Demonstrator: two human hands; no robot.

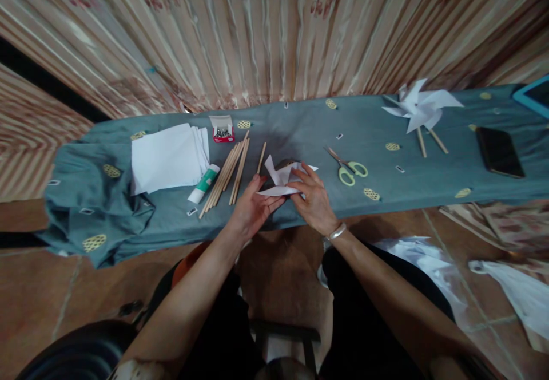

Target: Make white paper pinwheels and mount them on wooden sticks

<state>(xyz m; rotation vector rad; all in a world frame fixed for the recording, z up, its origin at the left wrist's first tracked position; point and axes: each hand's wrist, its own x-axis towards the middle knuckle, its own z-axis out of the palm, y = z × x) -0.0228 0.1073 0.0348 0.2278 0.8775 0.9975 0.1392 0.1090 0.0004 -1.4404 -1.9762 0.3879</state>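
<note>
A folded white paper piece [283, 177] with flaps turned up lies at the near edge of a narrow bench covered in teal cloth [300, 134]. My left hand [253, 208] grips its lower left corner, thumb on top. My right hand [315, 197] presses on the right side of the paper, fingers bent over it. Just left of the paper lies a single wooden stick [261, 158], apart from both hands.
A bundle of wooden sticks [227, 177], a glue tube [205, 183], a stack of white paper [169, 157] and a small red box of pins [223, 129] sit to the left. Green scissors [349, 168], finished paper pinwheels [419, 108] and a black phone [500, 151] lie right.
</note>
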